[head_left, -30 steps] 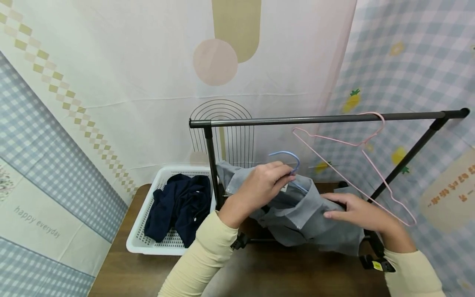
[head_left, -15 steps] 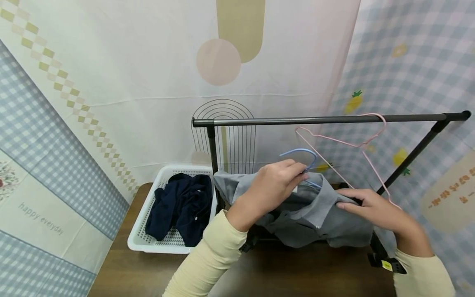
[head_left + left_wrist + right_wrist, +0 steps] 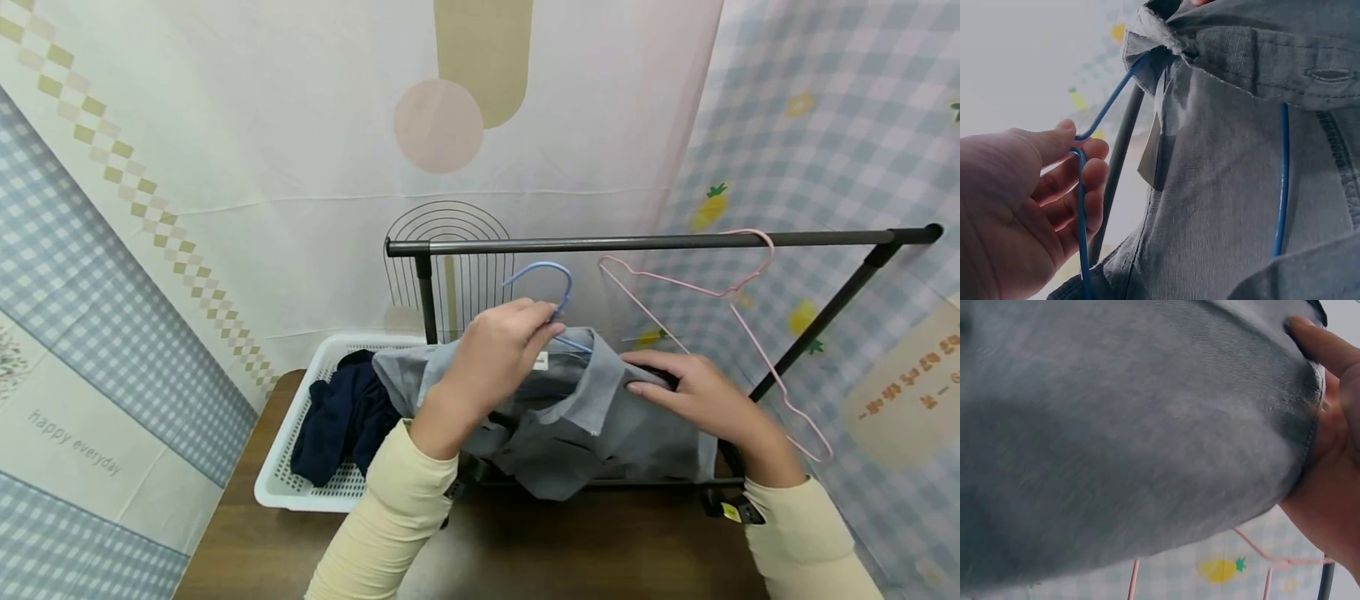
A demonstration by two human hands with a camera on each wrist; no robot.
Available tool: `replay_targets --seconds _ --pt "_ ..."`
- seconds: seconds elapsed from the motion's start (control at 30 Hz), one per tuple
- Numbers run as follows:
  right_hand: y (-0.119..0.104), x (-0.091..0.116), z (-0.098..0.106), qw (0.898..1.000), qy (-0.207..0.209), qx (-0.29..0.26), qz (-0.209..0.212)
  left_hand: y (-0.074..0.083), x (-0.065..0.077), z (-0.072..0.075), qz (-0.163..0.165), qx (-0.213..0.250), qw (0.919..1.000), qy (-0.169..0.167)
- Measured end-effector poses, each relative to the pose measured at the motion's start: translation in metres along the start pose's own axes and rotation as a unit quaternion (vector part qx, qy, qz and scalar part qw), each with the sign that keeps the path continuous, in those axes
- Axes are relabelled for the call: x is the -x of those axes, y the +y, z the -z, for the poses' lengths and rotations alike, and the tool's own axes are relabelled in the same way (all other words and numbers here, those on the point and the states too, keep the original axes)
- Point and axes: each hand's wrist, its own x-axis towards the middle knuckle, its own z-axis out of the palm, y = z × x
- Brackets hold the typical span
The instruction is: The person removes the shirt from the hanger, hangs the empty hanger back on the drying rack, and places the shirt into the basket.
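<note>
A grey collared shirt (image 3: 626, 433) is draped over a blue hanger (image 3: 551, 265), whose hook sticks up out of the collar. My left hand (image 3: 483, 358) pinches the hanger at the base of its hook. In the left wrist view the wire of the hanger (image 3: 1082, 212) passes in front of the curled fingers, and one arm runs inside the shirt (image 3: 1210, 144). My right hand (image 3: 701, 396) holds the shirt's shoulder between thumb and fingers. Cloth fills most of the right wrist view, with the right hand (image 3: 1325, 475) at its edge.
Behind the shirt stands a black clothes rack (image 3: 600, 243). A pink hanger (image 3: 686, 286) hangs on its right half. On the wooden table (image 3: 577, 550), a white basket (image 3: 300, 498) at left holds dark navy clothing (image 3: 341, 417). Patterned fabric (image 3: 300, 108) covers the walls.
Hands, hanger and shirt first shifted right, then came back left and slightly up. The shirt now overlaps the basket's right side, and the hook is nearer the rack's bar.
</note>
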Motion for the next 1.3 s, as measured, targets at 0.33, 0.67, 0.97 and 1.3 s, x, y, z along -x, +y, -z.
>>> replay_targets --seconds 0.33,0.67,0.97,1.3 --pt "-0.01 -0.023 -0.008 0.998 0.052 0.003 0.035 -0.019 -0.004 0.019 0.032 0.015 0.9992 0.016" --pt "-0.035 -0.053 -0.014 0.995 0.046 0.027 0.083 -0.028 -0.001 0.005 0.072 0.025 0.9971 0.003" --pt "-0.032 -0.068 -0.033 0.991 0.073 0.04 0.102 -0.031 0.001 -0.003 0.096 0.077 0.9923 0.014" --pt "-0.029 -0.079 -0.041 0.982 0.105 0.031 0.155 -0.036 0.001 -0.004 0.143 0.167 0.9748 0.038"
